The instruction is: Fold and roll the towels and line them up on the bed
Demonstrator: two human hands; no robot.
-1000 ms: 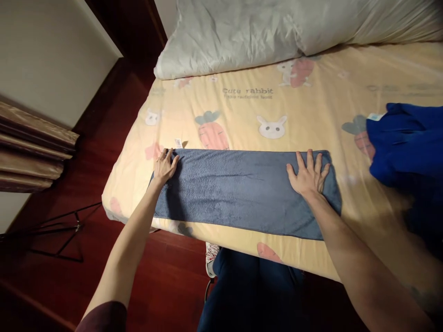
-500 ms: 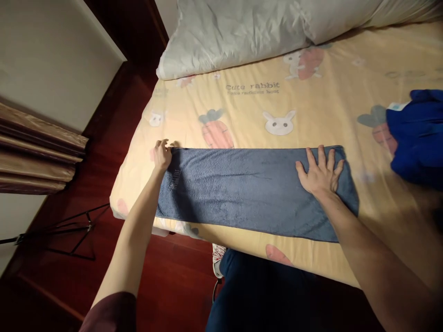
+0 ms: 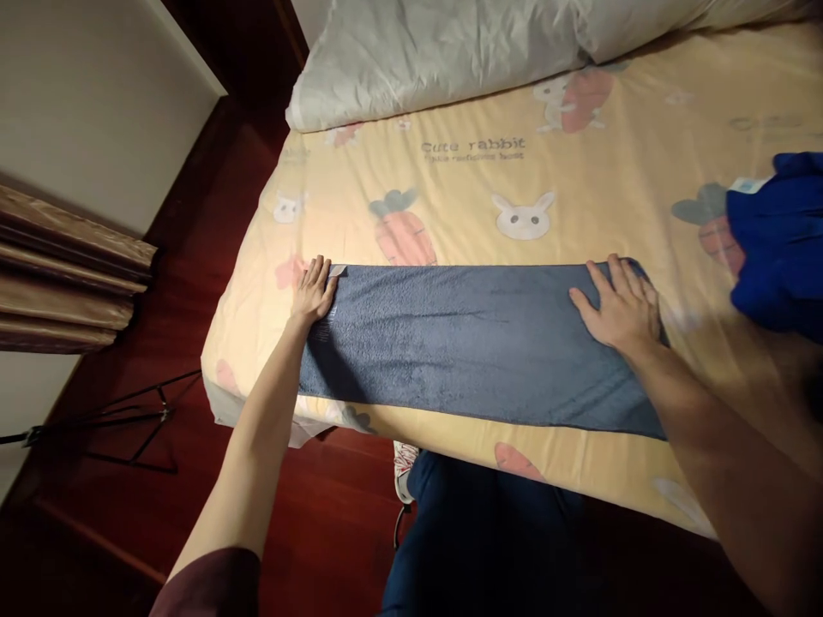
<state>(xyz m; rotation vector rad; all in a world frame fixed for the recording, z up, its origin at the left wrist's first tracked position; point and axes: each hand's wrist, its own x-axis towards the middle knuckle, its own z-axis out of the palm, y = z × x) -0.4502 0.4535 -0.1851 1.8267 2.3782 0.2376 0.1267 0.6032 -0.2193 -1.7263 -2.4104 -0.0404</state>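
A blue-grey towel (image 3: 437,343) lies spread as a long strip near the front edge of the bed, with a few creases across it. My left hand (image 3: 314,291) rests flat on its far left corner, fingers stretched out, beside a small pale tag (image 3: 337,270). Faint lettering on the towel shows just below that hand. At the other end, my right hand (image 3: 621,304) presses down on the far right corner, palm down and fingers extended. Neither hand grips the fabric.
The yellow bed sheet (image 3: 463,197) bears rabbit and carrot prints. A blue garment (image 3: 781,248) lies at the right. Along the back is a pale quilt (image 3: 437,60). A black tripod (image 3: 138,424) stands on the red floor at left, below a curtain (image 3: 64,274).
My left hand has gone from curled fingers at the towel's corner to lying flat on it. My right hand has shifted right, toward the towel's end. The pale tag now shows.
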